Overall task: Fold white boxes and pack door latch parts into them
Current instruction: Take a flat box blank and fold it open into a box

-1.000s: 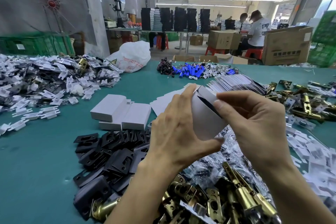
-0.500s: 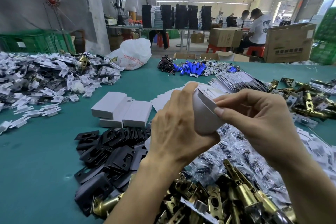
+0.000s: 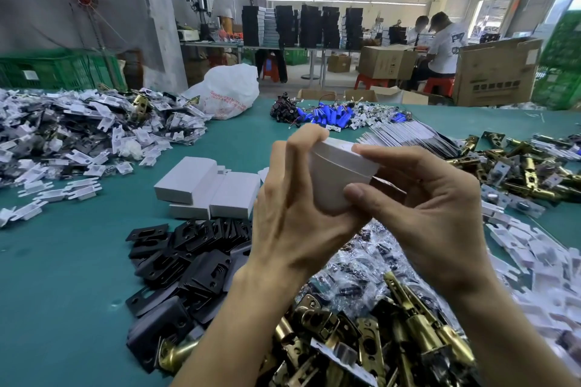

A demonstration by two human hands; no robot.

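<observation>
As left hand (image 3: 292,217) and right hand (image 3: 437,210) clasp it, the white box (image 3: 338,171) sits between.

Not much you can actually read here: red print on the white plastic bag (image 3: 227,88), dark characters on the cardboard box (image 3: 495,72) and lettering on a worker's shirt (image 3: 448,47), all too blurry.

Teal table (image 3: 63,261), white, black and brass parts
Plain white box (image 3: 339,173) at centre; black plates (image 3: 195,264) at 7 o'clock, brass latches (image 3: 421,336) at 5, blue cells (image 3: 330,118) at 12, white bag (image 3: 226,88) with red print at 11, green crates (image 3: 56,71) at 10; the table plain teal.
</observation>
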